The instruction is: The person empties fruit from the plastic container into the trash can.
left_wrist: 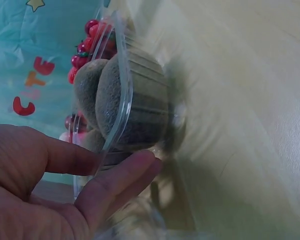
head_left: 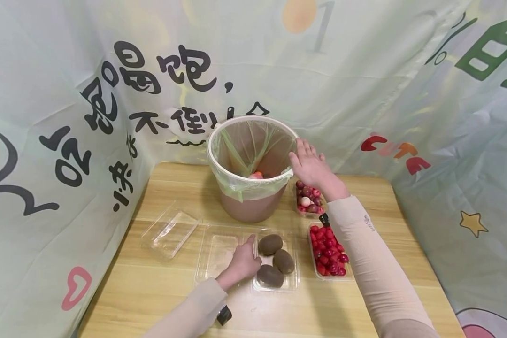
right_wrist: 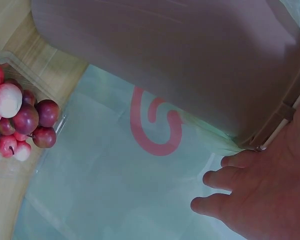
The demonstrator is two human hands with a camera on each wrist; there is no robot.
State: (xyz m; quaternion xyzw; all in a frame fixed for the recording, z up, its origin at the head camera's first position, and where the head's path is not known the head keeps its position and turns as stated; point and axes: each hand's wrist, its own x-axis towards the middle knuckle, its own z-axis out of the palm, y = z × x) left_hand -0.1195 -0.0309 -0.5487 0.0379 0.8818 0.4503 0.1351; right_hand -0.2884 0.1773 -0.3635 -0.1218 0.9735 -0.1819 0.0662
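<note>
My left hand [head_left: 241, 260] pinches the left rim of a clear plastic box [left_wrist: 124, 107] between thumb and fingers. Several brown fuzzy kiwis [head_left: 283, 261] lie in that box. My right hand [head_left: 313, 169] rests against the right rim of a brownish-pink bin [head_left: 253, 206], its fingers straight. A thin green bag [head_left: 236, 185] lines the bin and folds over its rim. Inside, low down, part of a red and whitish thing [head_left: 257, 175] shows; its kind cannot be told.
Right of the kiwis stands a clear box of red strawberries and cherries [head_left: 327, 251]. Behind it, a box [right_wrist: 55, 100] holds dark plum-like fruits and smaller red and white ones. An empty clear box [head_left: 219, 241] adjoins the kiwis; another [head_left: 171, 232] lies left. Printed cloth walls [head_left: 456, 197] surround the table.
</note>
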